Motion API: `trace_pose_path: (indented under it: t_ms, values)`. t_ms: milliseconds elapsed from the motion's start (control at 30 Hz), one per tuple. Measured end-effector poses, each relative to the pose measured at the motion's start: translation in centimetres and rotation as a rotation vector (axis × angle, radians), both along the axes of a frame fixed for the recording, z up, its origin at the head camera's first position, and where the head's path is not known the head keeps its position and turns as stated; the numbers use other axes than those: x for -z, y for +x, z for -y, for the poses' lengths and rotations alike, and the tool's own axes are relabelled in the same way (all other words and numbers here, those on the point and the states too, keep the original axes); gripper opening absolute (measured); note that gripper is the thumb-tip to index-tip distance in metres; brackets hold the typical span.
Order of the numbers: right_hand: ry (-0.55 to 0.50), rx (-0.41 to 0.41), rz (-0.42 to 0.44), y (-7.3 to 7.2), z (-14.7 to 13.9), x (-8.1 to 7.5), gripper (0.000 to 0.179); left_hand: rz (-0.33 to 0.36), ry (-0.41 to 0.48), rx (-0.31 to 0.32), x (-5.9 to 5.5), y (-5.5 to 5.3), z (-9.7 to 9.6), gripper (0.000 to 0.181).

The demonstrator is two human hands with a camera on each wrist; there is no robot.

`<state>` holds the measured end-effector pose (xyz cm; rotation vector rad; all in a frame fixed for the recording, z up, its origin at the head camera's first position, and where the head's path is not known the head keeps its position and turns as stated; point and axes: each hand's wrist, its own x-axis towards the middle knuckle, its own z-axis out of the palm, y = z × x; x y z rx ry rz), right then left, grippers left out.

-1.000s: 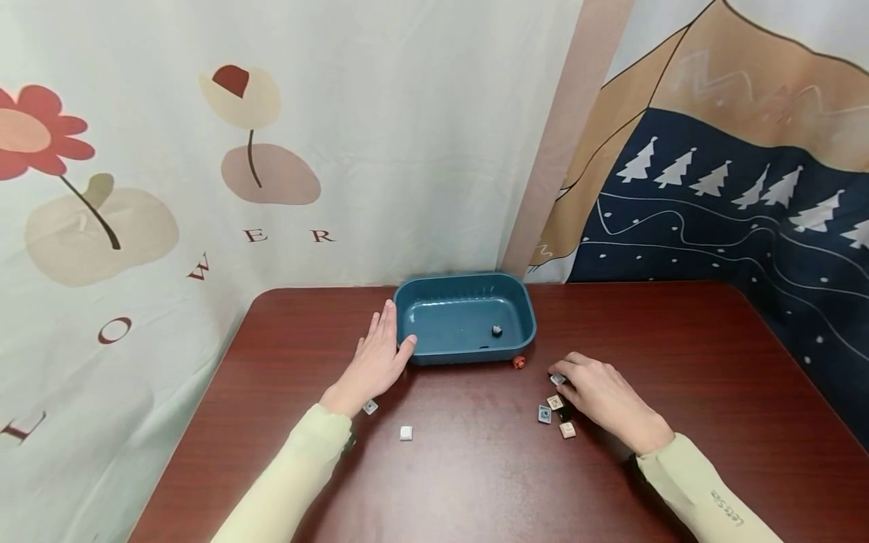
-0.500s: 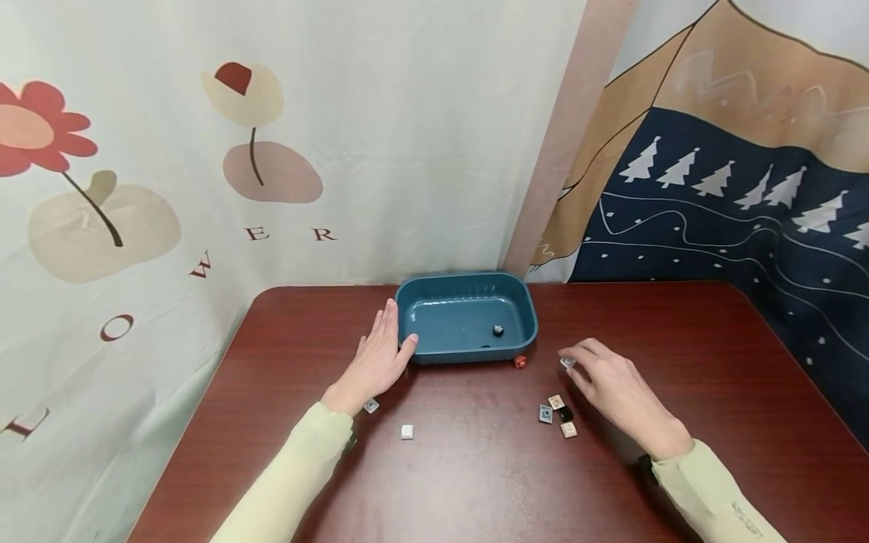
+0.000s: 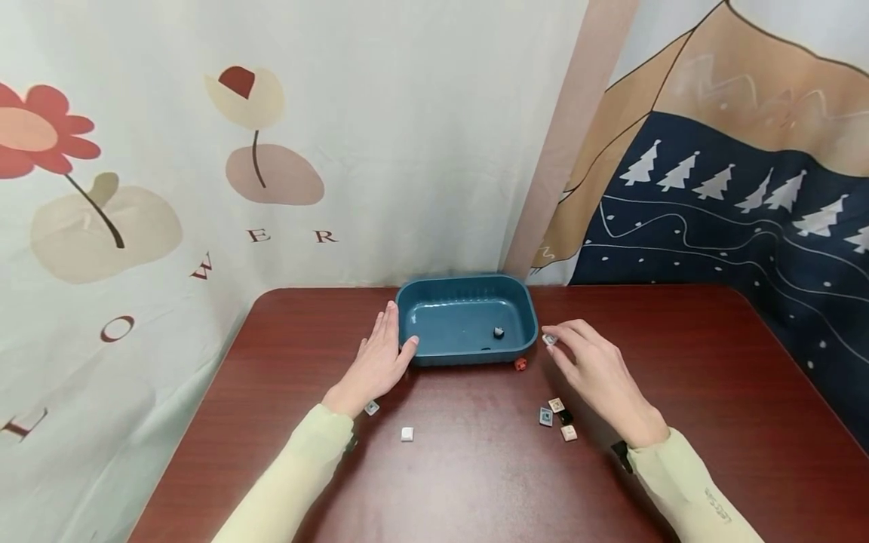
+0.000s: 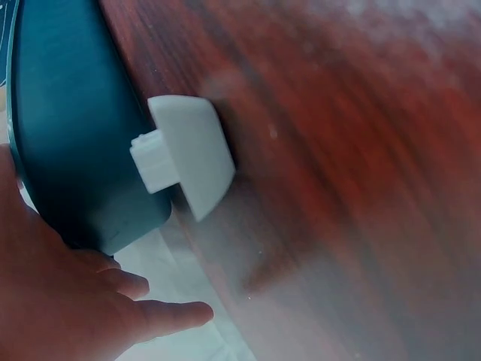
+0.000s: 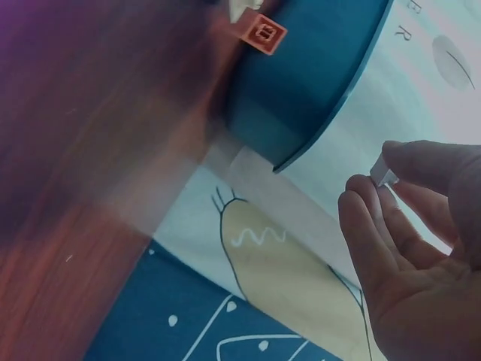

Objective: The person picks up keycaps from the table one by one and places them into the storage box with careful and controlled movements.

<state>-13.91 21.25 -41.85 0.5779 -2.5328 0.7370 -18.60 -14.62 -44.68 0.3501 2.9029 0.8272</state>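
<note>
My right hand (image 3: 597, 373) pinches a small whitish keycap (image 3: 549, 339) between thumb and fingertips, just off the right rim of the blue-green plastic bin (image 3: 468, 359). The right wrist view shows that keycap (image 5: 382, 170) edge-on. My left hand (image 3: 378, 354) rests against the bin's left end with straight fingers. Inside the bin lies a dark-and-white keycap (image 3: 498, 332). An orange-red keycap (image 3: 520, 364) sits by the bin's front right corner; in the right wrist view its hollow underside shows.
Right of centre on the brown table lie a blue-grey keycap (image 3: 546, 416), a cream one, a black keycap (image 3: 566, 415) and a pale pink keycap (image 3: 569, 433). A white keycap (image 3: 407, 434) and a grey-white keycap (image 3: 371, 407) lie near my left wrist. Printed curtains hang behind.
My right hand has lifted the whitish keycap from beside the group and carried it up and then left towards the bin. My left hand stays in place.
</note>
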Motion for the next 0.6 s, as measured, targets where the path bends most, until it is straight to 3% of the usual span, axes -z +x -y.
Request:
trace_pose_path:
  t_ms: [400, 600]
  values:
    - [0.000, -0.020, 0.081, -3.1, 3.0, -0.4, 0.032, -0.009, 0.007, -0.005, 0.1, -0.1, -0.1, 0.081]
    - [0.025, -0.047, 0.071, -4.2, 4.0, -0.2, 0.028, -0.018, 0.005, -0.001, 0.1, -0.1, -0.1, 0.080]
